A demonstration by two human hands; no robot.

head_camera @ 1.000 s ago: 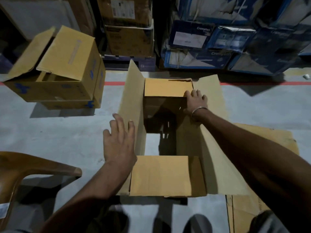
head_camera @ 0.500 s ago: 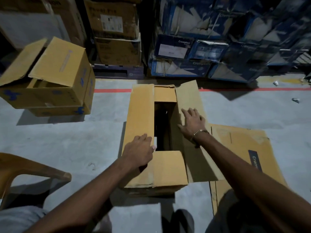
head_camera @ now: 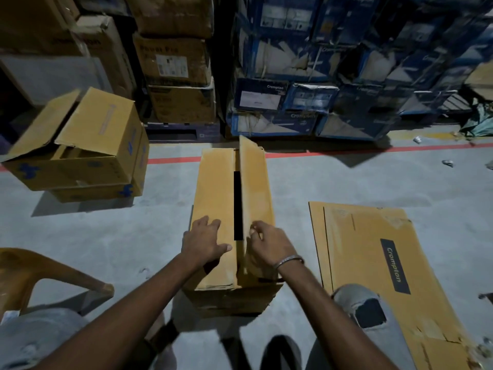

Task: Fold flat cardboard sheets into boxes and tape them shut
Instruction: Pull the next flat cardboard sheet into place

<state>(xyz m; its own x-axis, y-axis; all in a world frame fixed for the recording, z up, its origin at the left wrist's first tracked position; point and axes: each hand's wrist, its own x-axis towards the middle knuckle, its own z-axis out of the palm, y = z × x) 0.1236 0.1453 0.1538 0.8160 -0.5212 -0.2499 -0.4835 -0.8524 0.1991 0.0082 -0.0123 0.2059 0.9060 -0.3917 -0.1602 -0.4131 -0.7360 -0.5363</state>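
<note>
Box (head_camera: 232, 231) sits on the floor (head_camera: 106, 236) at centre frame, straight ahead of the person at 12 o'clock, both long top flaps being closed. Left flap (head_camera: 213, 198) lies about flat. Right flap (head_camera: 256, 193) is not down yet, its far end tilts up and a dark gap shows between the two flap edges.

Left hand (head_camera: 206, 243) rests flat on the near end of the left flap, fingers spread and straight, pressing, nothing gripped. Right hand (head_camera: 269, 247) is at the near end of the right flap, fingers curled at the flap's inner edge; looks like it pinches or pushes that edge, grip not fully visible.

Flat cardboard sheet (head_camera: 378, 263) with a dark printed label lies on the floor at 3 o'clock of the box, apart from it. Two stacked open boxes (head_camera: 88, 156) at 10 o'clock. Chair (head_camera: 40, 279) at 8 o'clock. No tape visible in view.

Risks, as judgement: right flap likely springs back up if the hand lets go before tape, since the far end is already raised. Pressing only at the near end may leave the far end gaping, so the seam would tape crooked. Flap edges may overlap instead of meeting. Pushing down hard on the middle could sink the flaps into the box. Reaching for tape means freeing a hand, flaps may pop open.
</note>
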